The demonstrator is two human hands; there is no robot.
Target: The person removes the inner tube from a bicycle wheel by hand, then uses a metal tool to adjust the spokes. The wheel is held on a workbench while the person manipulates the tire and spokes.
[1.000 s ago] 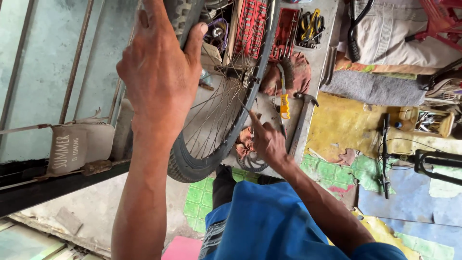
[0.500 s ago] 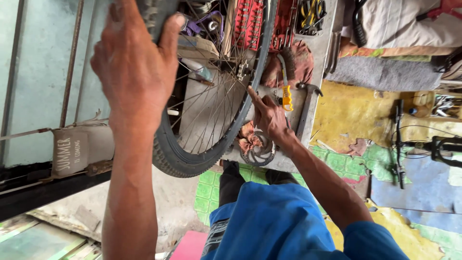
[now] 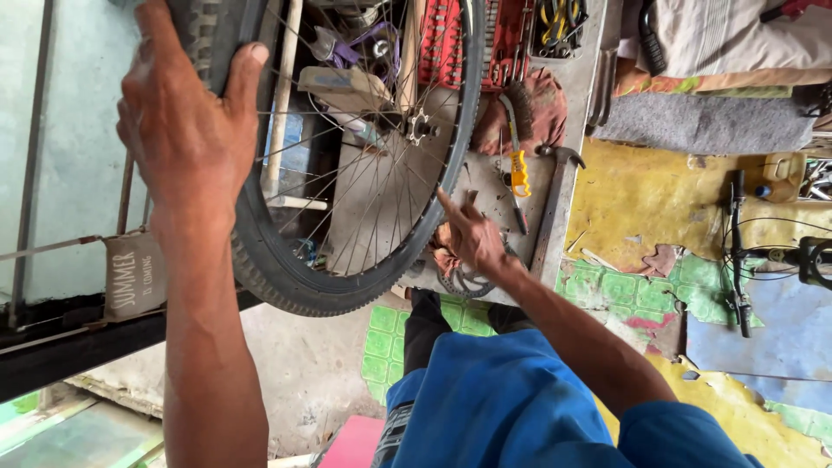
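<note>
Black rubber tyre gripped by left hand; right hand loosely open, forefinger touching rim; wheel still off bike, hammer beside right hand unused.

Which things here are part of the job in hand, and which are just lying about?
In hand: bicycle wheel, gripped at the tyre by left hand; right hand pointing beside its rim.
Lying about: hammer, yellow-handled tool, red tool tray, bicycle handlebar.

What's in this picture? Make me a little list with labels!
Left hand: grips the tyre of the bicycle wheel, held up
Right hand: index finger points toward the wheel's rim, holds nothing
Workbench: grey, under the right hand
Hammer: lies on the workbench
Yellow-handled tool: beside the hammer
Socket tray: red, behind the wheel
</note>
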